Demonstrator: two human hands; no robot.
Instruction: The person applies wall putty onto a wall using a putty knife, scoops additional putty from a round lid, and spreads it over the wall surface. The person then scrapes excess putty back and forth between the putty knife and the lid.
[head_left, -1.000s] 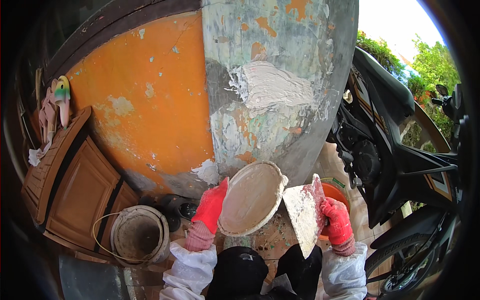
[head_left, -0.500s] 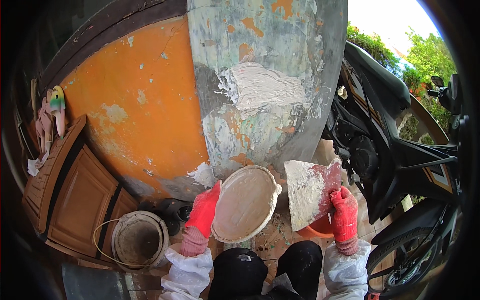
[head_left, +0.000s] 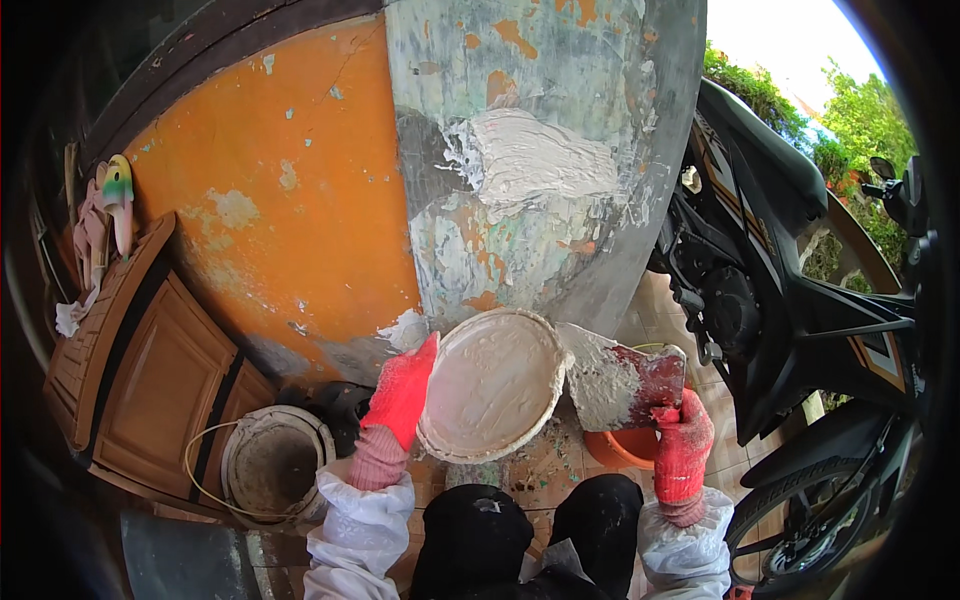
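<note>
My left hand (head_left: pixel 398 395), in a red knit glove, grips the left rim of a round, putty-coated lid (head_left: pixel 492 385), tilted with its inner face up. My right hand (head_left: pixel 683 450), gloved in red, is closed on the lower right part of a flat putty-smeared scraper (head_left: pixel 625 385), whose left edge meets or nearly meets the lid's right rim; I cannot tell which. Beyond them is a peeling grey wall section (head_left: pixel 540 260) with a rough patch of white putty (head_left: pixel 540 160), beside an orange wall section (head_left: pixel 270 210).
A brown wooden cabinet (head_left: pixel 165 375) stands left, pink items on top. A grubby bucket (head_left: pixel 275 468) sits below it, dark footwear (head_left: pixel 340 410) behind. An orange bucket (head_left: pixel 620 450) is behind my right hand. A black motorbike (head_left: pixel 770 330) fills the right side, greenery beyond. My knees show below.
The scraper first rose and turned to a more level angle, then moved left toward the lid. The lid dipped slightly, then rose and shifted left with my left hand.
</note>
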